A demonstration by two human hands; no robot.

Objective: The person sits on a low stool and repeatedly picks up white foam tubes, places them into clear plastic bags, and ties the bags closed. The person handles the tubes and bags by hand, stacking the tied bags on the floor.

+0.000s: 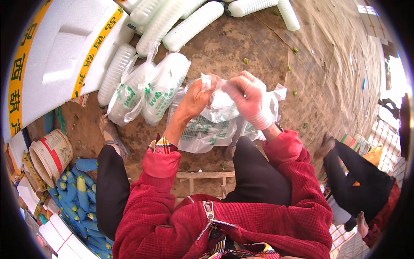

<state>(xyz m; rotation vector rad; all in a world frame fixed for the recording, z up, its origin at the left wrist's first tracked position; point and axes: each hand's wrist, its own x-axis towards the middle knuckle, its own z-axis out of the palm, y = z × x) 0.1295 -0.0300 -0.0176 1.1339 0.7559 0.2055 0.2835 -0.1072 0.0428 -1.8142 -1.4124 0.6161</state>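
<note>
Above a clear plastic bag with green print [207, 131] are both hands. My left hand [197, 97], bare, has its fingers closed on a gathered piece of the thin plastic. My right hand [247, 97], in a pale pinkish knitted glove, is beside it over the bag, slightly blurred; whether it grips the plastic is unclear. The bag lies on the ground between my feet, and what it holds is partly hidden. To its left stand two filled, knotted bags with green print, a front one [163, 90] and another [127, 97]. Ribbed translucent bottles with dark caps [194, 26] lie beyond them.
A white foam box with yellow printed tape [64, 48] fills the upper left. A tipped bucket [51, 155] lies beside a pile of zucchini in blue net sleeves [77, 197]. Another person in dark trousers [355, 181] is at the right. A low wooden frame [207, 175] is beneath me.
</note>
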